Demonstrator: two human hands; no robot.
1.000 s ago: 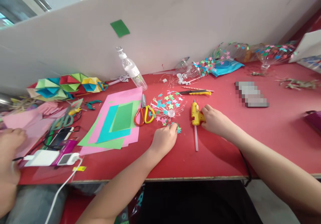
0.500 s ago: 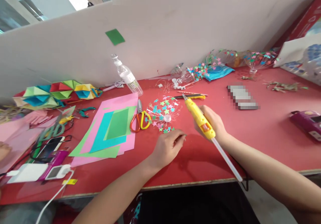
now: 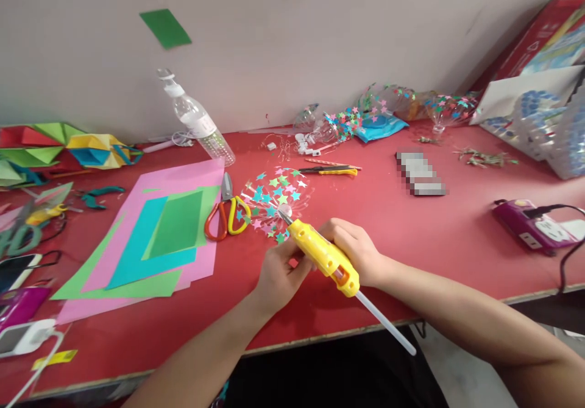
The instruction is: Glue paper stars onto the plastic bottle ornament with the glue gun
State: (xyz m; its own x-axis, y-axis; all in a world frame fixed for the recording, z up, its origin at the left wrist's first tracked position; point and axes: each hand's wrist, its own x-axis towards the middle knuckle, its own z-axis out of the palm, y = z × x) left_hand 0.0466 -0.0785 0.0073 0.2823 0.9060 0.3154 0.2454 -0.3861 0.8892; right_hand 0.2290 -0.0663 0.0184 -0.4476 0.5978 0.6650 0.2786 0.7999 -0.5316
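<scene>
A: What is held in the right hand [image 3: 354,248]?

B: The yellow glue gun [image 3: 320,251] is held there, with the fingers clamped around its handle. It is raised above the red table [image 3: 457,249] and pointed away from the person, toward the left. From its rear end, a glue stick [image 3: 387,325] is seen coming out.

A: And where is the nozzle found?

B: It is seen in front of the round centre of the clear plastic piece [image 3: 285,209], which is covered with paper stars [image 3: 283,199]. Whether it is touched cannot be told.

A: How are the fingers of the left hand [image 3: 276,273] placed?

B: They are bent toward the thumb, near the front edge of the stars. The fingertips are partly hidden by the gun, so it cannot be told if they are joined, or if something is pinched.

A: What is placed nearby?

B: Scissors [image 3: 226,204] are laid just left of the plastic piece, partly over the coloured paper sheets [image 3: 176,225]. Behind the piece, to the right, a yellow-handled cutter [image 3: 336,170] is seen. A clear bottle [image 3: 197,122] is stood near the wall.
</scene>
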